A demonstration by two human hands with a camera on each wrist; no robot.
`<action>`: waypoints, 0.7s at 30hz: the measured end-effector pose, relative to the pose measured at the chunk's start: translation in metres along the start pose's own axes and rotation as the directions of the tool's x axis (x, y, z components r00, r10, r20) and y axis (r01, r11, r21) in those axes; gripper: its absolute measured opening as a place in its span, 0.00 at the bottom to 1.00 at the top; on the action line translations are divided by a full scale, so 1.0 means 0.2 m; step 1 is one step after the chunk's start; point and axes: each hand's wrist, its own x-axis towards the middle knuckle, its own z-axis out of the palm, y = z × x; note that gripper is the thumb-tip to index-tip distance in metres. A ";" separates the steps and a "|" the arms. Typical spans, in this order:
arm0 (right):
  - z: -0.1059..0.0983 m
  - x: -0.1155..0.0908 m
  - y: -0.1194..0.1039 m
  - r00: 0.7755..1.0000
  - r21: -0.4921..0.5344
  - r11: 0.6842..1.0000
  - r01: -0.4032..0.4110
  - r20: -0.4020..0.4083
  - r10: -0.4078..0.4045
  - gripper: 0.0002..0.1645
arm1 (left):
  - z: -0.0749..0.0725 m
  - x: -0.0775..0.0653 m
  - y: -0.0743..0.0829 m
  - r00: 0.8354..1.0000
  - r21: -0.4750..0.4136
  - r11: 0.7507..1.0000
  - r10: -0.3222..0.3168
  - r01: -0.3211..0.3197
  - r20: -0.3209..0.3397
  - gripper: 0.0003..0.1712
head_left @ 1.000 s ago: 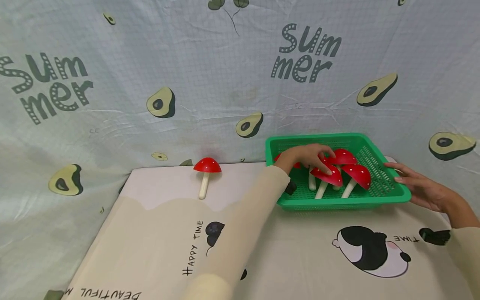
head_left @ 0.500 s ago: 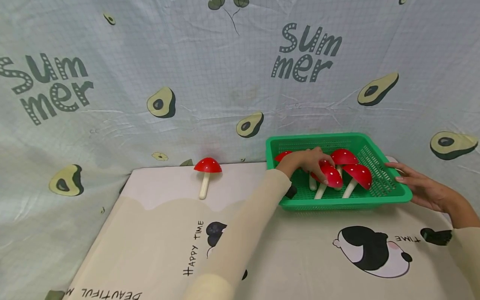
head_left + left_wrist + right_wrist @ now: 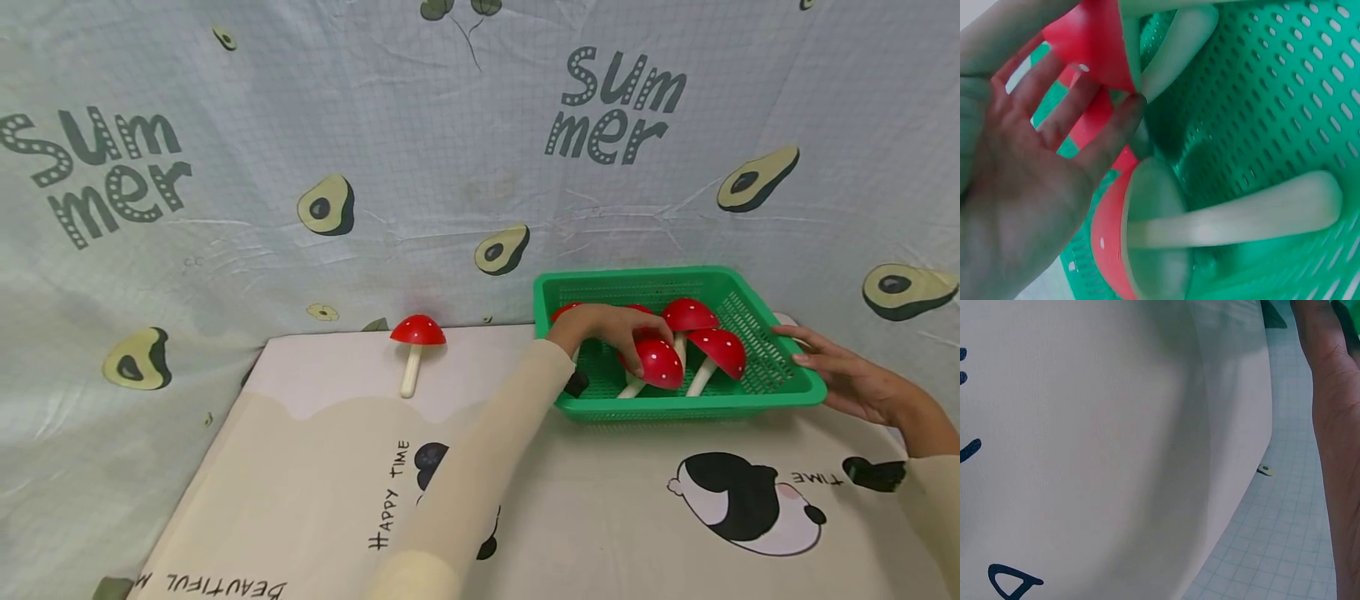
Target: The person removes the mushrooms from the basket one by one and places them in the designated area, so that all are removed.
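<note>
My left hand [image 3: 611, 327] reaches into a green plastic basket [image 3: 675, 408] and grips a toy mushroom [image 3: 663, 365] by its red, white-dotted cap. In the left wrist view, the fingers of that hand [image 3: 1016, 169] curl against a red cap [image 3: 1100, 47]; another mushroom [image 3: 1254, 215] lies below it with its pale stem pointing right. My right hand [image 3: 855, 377] touches the basket's right rim with extended fingers and thumb. Only part of that hand [image 3: 1338, 381] shows in the right wrist view, beside a sliver of green.
More red mushrooms [image 3: 690, 315] lie in the basket around the left hand. A single mushroom [image 3: 417, 332] lies on the table [image 3: 300, 467] at the back left. Behind it hangs a pale printed cloth [image 3: 420, 167]. The basket stands near the table's back edge.
My left hand has closed on the front mushroom's cap, and that mushroom has shifted and turned slightly, its cap now lower. The right hand and basket have stayed in place.
</note>
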 end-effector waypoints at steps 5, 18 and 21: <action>0.00 -0.01 0.00 1.000 0.006 1.000 0.002 0.001 -0.002 0.31 | -0.01 -0.02 -0.01 0.997 -0.057 0.996 0.068 -0.065 0.037 0.35; 0.00 0.00 -0.01 1.000 0.010 1.000 -0.011 -0.005 0.011 0.30 | 0.03 -0.01 0.07 0.981 0.027 0.994 -0.106 0.103 0.165 0.32; 0.00 0.00 -0.01 1.000 0.008 1.000 -0.017 -0.011 0.017 0.30 | 0.04 -0.01 0.09 0.971 0.091 0.986 -0.154 0.139 0.183 0.33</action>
